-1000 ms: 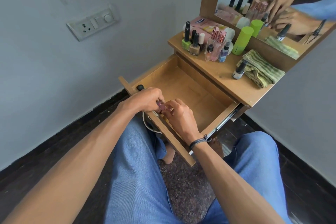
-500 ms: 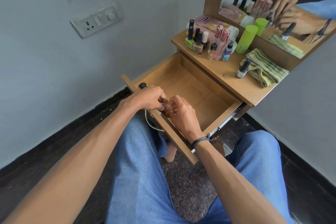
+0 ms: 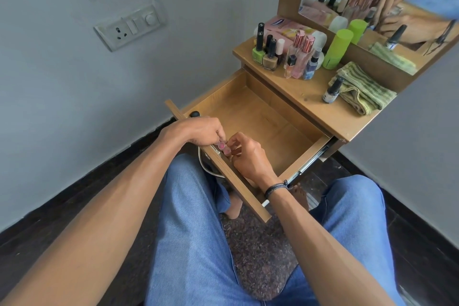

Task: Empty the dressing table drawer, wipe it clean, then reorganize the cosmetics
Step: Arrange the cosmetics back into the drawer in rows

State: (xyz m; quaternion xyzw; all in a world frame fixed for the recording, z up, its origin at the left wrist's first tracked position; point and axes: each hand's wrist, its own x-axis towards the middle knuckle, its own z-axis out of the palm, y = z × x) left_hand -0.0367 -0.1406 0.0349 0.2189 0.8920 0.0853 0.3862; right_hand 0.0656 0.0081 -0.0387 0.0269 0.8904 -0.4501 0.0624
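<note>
Left hand (image 3: pixel 198 131) and right hand (image 3: pixel 249 160) both pinch a small pink item (image 3: pixel 221 146) at the front edge of the open drawer (image 3: pixel 260 119). Cosmetics bottles (image 3: pixel 285 57) stand grouped on table (image 3: pixel 310 97), folded green cloth (image 3: pixel 365 89) nearby.

head cam | faces forward-down | near open drawer (image 3: pixel 260 119) (edges likely warped)

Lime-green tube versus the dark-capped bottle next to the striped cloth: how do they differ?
The lime-green tube is taller and one bright colour all over; the dark-capped bottle is shorter, with a black cap over a pale labelled body. The lime-green tube stands at the back beside the cluster of bottles; the dark-capped bottle stands alone nearer the front edge, beside the striped cloth. Both stand upright on the tabletop.
</note>
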